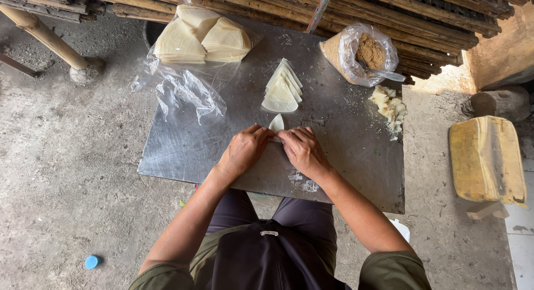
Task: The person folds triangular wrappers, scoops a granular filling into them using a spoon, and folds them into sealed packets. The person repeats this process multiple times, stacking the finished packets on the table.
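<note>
My left hand (243,151) and my right hand (303,151) press side by side on a pale wrapper (276,123) lying on the metal sheet (183,151). Only the wrapper's rounded tip shows beyond my fingers; the rest is hidden under them. Just beyond it lies a fanned stack of wedge-shaped wrappers (282,88). A clear bag of stacked wrappers (201,37) sits at the sheet's far left. At the far right stands a bag of brown crumbly filling (367,52) with a spoon in it, and beside it a pile of pale chopped pieces (390,106).
The metal sheet rests low over a concrete floor. Bamboo poles (389,11) are stacked along the far side. A yellow jerrycan (486,159) lies on the right. A small blue cap (91,261) lies on the floor at lower left.
</note>
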